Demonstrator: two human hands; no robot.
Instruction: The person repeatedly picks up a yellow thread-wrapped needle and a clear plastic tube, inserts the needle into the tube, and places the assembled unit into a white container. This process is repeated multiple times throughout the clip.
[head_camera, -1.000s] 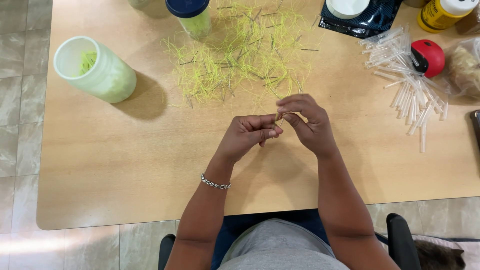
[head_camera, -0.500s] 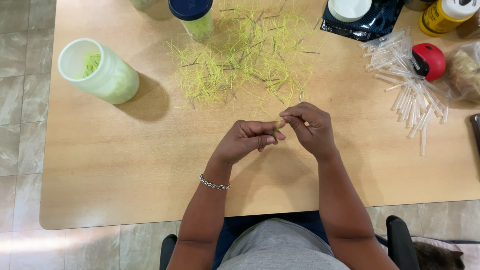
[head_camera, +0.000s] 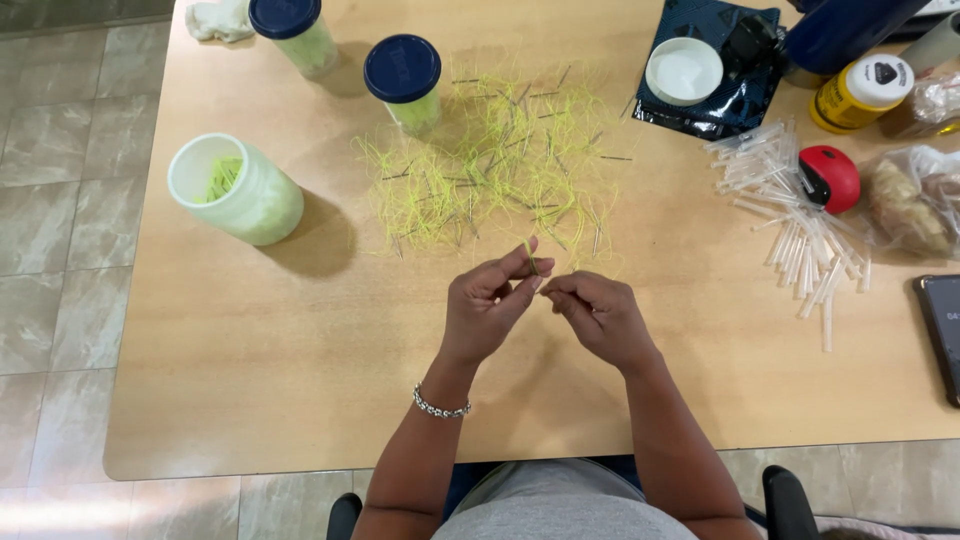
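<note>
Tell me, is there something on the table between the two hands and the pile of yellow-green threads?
Nothing visible. The left hand and right hand meet over bare table, pinching a small thread piece, and the thread pile begins just beyond their fingertips.

Bright, even light falls from above and the left, so the open jar (head_camera: 235, 190) throws a soft shadow rightward onto the table (head_camera: 250, 380). Faint glare sits on the floor tiles (head_camera: 60, 230) at left. The focus is sharp throughout, with little distortion at the edges.
</note>
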